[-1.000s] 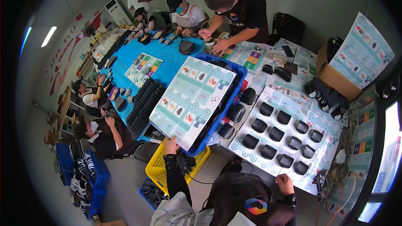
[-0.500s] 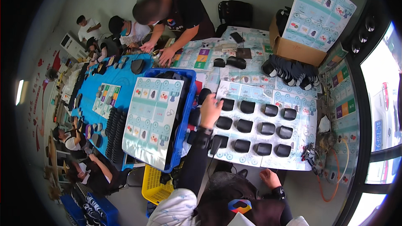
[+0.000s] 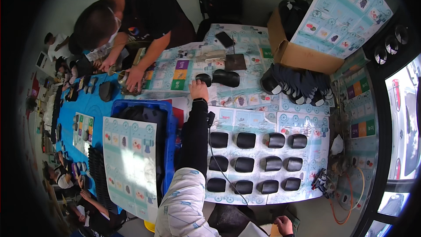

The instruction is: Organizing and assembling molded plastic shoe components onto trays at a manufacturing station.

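My left hand [image 3: 198,90] reaches forward across the table, its fingers closed round the near edge of a small black curved piece [image 3: 203,78]. Just right of that piece lies a longer, glossy black curved piece [image 3: 226,78]. Nearer to me, several black curved pads [image 3: 246,140] sit in neat rows on the patterned sheet [image 3: 258,125], under my left forearm's right side. Low in the picture, by my lap, my right hand [image 3: 284,225] is curled beside a small tan patch [image 3: 275,230]; what its fingers hold, if anything, is hidden.
A blue crate [image 3: 170,136] with a printed board [image 3: 130,162] on it stands left of my arm. A cable [image 3: 218,162] crosses the pads. Stacked dark pieces [image 3: 298,85] and a cardboard box [image 3: 307,57] are at the back right. A co-worker's hands [image 3: 133,79] work at the far left.
My left hand has moved forward from beside the rows to the black curved piece farther back and taken hold of it. My view has shifted; my right hand stays low.
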{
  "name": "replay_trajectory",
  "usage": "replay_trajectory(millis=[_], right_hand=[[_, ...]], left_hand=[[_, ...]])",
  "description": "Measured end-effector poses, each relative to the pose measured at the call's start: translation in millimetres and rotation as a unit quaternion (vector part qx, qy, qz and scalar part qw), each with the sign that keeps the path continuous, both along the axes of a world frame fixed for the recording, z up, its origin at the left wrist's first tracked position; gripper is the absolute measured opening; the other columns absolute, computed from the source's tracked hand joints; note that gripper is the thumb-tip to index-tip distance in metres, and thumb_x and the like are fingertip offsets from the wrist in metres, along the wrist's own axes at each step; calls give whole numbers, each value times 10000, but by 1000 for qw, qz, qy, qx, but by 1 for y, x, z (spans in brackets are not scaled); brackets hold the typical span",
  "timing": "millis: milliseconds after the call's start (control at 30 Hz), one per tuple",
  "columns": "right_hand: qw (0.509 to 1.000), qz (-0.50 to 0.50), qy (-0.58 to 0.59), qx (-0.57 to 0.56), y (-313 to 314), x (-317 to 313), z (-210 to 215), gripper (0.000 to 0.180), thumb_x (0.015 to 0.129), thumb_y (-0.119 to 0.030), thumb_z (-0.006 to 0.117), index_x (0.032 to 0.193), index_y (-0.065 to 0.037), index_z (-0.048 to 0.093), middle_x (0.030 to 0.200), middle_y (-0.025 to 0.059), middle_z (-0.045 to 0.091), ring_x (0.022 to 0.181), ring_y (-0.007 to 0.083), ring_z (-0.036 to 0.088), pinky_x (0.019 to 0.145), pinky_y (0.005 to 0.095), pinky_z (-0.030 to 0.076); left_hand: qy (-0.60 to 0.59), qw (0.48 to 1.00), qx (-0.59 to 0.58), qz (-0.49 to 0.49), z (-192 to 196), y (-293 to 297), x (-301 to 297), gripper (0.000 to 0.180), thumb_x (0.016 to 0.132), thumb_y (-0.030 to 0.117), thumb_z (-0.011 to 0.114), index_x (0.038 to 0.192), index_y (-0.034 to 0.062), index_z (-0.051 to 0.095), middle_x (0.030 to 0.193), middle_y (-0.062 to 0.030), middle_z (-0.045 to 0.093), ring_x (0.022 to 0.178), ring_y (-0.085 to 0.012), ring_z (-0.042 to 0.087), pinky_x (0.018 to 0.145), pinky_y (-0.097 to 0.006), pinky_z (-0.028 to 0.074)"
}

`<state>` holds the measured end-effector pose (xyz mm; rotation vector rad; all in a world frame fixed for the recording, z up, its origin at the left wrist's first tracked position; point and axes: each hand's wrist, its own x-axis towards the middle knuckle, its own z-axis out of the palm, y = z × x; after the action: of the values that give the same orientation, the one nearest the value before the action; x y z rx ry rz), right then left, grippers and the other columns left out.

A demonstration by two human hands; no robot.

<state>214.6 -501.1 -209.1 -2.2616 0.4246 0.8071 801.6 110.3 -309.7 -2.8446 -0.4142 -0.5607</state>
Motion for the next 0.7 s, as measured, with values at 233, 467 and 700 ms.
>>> replay_trajectory(millis=[233, 467, 700], right_hand=[[987, -140, 55, 54, 8, 19, -19, 210, 977, -170, 658, 1000, 38, 683, 870, 122, 769, 803, 181, 764, 713, 297, 592], [990, -101, 63, 69, 36, 48, -12, 201, 982, -161, 644, 1024, 31, 687, 876, 110, 772, 816, 173, 758, 725, 295, 591], [996, -76, 44, 30, 29, 17, 0, 311, 1007, -288, 650, 1163, -22, 693, 944, 140, 763, 888, 261, 737, 815, 380, 573]], left_hand=[[-3, 997, -75, -28, 27, -24, 25, 151, 889, 144, 604, 983, 131, 722, 940, -50, 720, 1017, -269, 642, 852, -472, 490], [85, 959, -181, -203, 20, -19, 49, 276, 894, 77, 605, 1165, 94, 654, 1165, -142, 668, 1207, -345, 596, 1032, -513, 472], [58, 921, -279, -267, -6, -86, 43, 511, 818, 82, 736, 1313, 154, 631, 1395, -84, 529, 1337, -346, 479, 1075, -528, 427]])
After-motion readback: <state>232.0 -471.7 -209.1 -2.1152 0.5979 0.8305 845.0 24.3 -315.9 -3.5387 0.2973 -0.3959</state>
